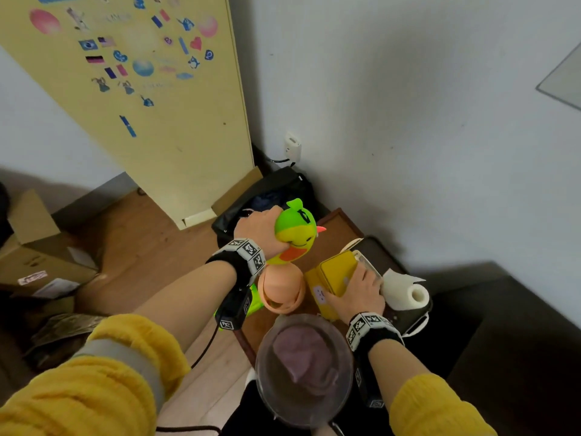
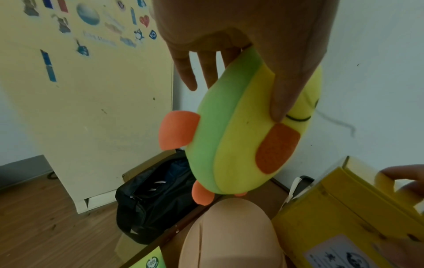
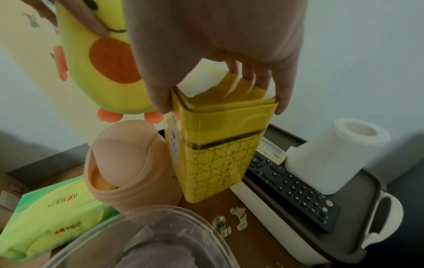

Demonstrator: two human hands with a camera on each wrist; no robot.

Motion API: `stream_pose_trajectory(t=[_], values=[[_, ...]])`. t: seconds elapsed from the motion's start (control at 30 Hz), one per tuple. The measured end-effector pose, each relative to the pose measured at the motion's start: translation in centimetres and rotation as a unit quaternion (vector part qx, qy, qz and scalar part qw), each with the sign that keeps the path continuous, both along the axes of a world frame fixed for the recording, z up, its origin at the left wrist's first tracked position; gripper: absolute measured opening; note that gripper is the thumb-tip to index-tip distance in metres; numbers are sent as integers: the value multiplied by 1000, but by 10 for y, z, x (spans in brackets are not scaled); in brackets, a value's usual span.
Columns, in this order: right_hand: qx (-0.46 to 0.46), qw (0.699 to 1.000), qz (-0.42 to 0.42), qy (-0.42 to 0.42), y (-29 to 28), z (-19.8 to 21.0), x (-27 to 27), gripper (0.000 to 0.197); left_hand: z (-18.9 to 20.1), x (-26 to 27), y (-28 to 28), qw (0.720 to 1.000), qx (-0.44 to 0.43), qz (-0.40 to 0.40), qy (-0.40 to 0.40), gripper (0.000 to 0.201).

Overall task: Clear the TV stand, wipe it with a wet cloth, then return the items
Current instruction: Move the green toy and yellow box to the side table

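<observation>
My left hand grips a green and yellow plush toy with orange patches and holds it in the air above the brown TV stand. In the left wrist view the thumb presses the plush toy on its face side. My right hand grips the lid of an upright yellow tin from above. I cannot tell whether the tin touches the stand. Nearest me is a clear bowl with a purple cloth inside.
A peach swing-lid bin stands left of the tin, with a green tissue pack beside it. To the right, a tray carries a black remote and a paper roll. A black bag lies by the wall.
</observation>
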State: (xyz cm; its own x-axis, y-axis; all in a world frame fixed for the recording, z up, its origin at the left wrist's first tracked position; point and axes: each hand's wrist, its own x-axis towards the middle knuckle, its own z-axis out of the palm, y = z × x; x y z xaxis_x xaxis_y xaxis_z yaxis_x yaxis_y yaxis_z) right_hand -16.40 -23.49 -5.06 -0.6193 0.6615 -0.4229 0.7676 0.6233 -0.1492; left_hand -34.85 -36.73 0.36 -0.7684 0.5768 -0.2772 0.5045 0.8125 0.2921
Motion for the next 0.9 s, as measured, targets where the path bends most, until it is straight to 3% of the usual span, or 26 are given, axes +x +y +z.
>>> stream_pose_trajectory(t=[0.2,0.5,0.9], values=[[15,1000,1,-5,2,-27,1,114,-26,-13,14,997,42,-6,-65,56],[26,999,1,-33,-4,-42,-2,111,-50,-11,45,995,16,-29,-98,54],[-57,998,-9,-10,19,-31,-7,111,-56,-13,56,995,12,-40,-91,51]])
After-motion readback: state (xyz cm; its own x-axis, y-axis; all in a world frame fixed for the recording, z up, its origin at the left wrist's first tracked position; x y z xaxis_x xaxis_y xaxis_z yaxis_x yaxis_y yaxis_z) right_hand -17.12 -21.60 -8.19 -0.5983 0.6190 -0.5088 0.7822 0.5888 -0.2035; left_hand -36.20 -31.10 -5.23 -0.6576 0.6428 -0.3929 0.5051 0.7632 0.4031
